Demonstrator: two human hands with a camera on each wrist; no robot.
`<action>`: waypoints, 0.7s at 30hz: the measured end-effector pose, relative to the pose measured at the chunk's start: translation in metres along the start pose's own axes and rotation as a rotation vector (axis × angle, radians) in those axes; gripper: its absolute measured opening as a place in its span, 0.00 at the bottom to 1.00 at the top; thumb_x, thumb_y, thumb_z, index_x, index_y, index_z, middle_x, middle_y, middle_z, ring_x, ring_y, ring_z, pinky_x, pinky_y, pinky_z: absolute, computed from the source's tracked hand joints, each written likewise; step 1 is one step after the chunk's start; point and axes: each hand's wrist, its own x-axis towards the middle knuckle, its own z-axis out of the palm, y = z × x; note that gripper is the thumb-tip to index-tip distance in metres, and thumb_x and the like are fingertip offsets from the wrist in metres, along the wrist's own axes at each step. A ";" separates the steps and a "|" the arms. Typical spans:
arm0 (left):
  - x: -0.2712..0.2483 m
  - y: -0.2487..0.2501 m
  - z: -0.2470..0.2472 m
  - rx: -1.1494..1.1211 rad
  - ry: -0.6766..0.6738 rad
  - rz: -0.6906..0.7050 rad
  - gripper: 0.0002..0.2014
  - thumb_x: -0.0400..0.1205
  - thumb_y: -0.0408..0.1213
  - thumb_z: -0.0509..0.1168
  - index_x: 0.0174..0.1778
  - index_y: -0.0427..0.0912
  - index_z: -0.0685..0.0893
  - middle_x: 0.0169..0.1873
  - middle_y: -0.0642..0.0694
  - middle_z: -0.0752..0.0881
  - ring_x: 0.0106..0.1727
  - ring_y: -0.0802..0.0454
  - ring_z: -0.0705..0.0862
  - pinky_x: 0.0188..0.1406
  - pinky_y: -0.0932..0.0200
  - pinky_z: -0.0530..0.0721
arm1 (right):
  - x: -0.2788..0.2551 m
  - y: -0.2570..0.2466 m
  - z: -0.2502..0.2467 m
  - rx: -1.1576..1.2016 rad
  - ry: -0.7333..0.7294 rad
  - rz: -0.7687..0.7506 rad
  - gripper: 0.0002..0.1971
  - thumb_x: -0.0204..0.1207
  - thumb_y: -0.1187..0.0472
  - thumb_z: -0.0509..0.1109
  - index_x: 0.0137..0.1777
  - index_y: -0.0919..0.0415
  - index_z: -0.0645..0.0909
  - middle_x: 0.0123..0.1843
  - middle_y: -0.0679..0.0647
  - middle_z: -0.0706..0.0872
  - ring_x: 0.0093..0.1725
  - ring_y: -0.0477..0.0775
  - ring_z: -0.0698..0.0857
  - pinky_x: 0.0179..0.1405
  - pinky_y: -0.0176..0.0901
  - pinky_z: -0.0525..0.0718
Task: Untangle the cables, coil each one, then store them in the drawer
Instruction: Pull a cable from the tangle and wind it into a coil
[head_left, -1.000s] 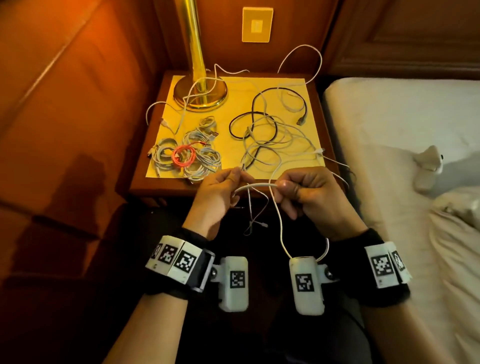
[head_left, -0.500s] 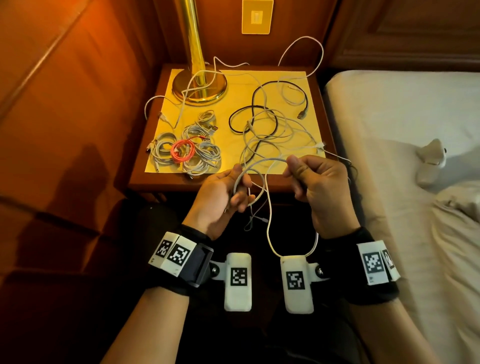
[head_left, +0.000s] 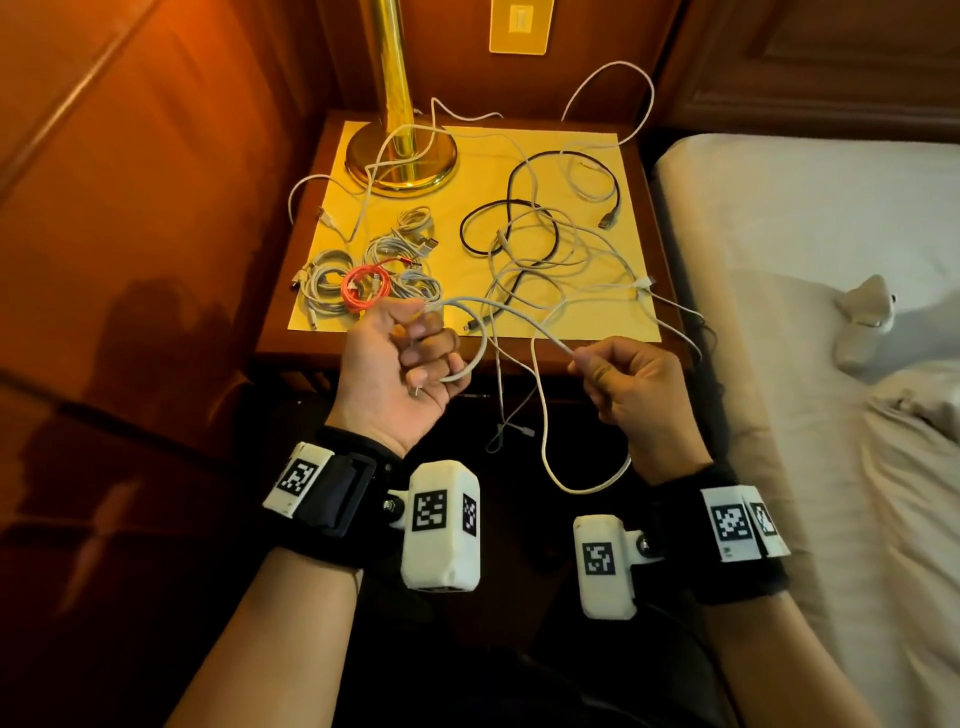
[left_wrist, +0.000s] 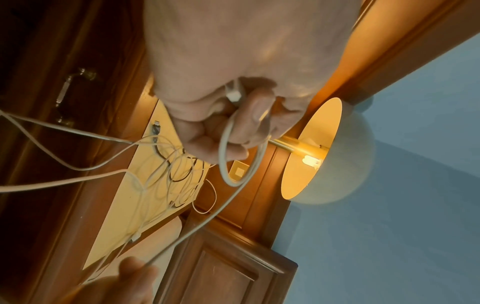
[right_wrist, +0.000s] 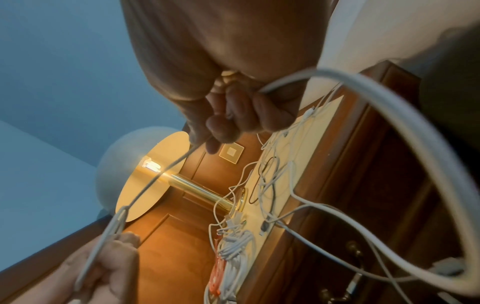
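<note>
Left hand (head_left: 402, 366) is curled into a fist in front of the near edge of the tabletop (head_left: 306, 332), its fingers wrapped round a small loop of white cable (head_left: 511, 314); the left wrist view shows the loop hanging off the fingers (left_wrist: 207, 142) with the cable's white plug tucked against the palm. From that loop the same cable runs across the gap to the right hand (head_left: 631, 387), which pinches it between thumb and forefinger at about the same height, a little to the right and apart from the left hand. Past the right hand the cable drops in a long slack bow below both wrists and rises again; where it ends cannot be followed.

On the yellow mat (head_left: 467, 322) that covers the tabletop, behind the hands, lies a loose tangle of white cables (head_left: 561, 249) mixed with a black cable (head_left: 519, 208), on the right half. One strand arcs off the back edge against the wood panel, and others trail over the front right corner toward the bed (head_left: 805, 260). On the left half, just beyond the left hand, sit several coiled white bundles (head_left: 332, 275) with a coiled orange cable (head_left: 366, 288) among them, touching one another. A brass lamp base (head_left: 402, 156) stands at the back left corner with a white strand draped over it. The wrist views show a drawer handle (left_wrist: 70, 96) on the front of the cabinet below the tabletop; the drawer looks closed.
</note>
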 end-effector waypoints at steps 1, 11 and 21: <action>-0.001 0.001 -0.001 0.004 0.031 0.036 0.17 0.80 0.41 0.56 0.24 0.47 0.65 0.15 0.54 0.60 0.12 0.58 0.58 0.27 0.64 0.74 | 0.001 0.005 0.001 -0.026 0.031 0.015 0.09 0.80 0.65 0.69 0.39 0.68 0.83 0.23 0.55 0.73 0.22 0.43 0.68 0.21 0.30 0.66; 0.004 -0.005 0.009 0.328 0.217 0.346 0.19 0.89 0.41 0.55 0.31 0.43 0.73 0.16 0.54 0.67 0.19 0.57 0.63 0.28 0.66 0.75 | -0.014 0.006 0.034 -0.548 -0.111 -0.028 0.12 0.76 0.57 0.74 0.32 0.60 0.86 0.26 0.50 0.83 0.28 0.43 0.79 0.30 0.38 0.75; 0.006 -0.022 0.010 0.837 -0.010 0.423 0.18 0.89 0.35 0.55 0.34 0.34 0.81 0.27 0.42 0.80 0.27 0.57 0.80 0.37 0.67 0.81 | -0.022 -0.026 0.046 -0.557 -0.425 -0.218 0.07 0.73 0.62 0.73 0.34 0.60 0.86 0.30 0.52 0.86 0.34 0.49 0.84 0.38 0.51 0.82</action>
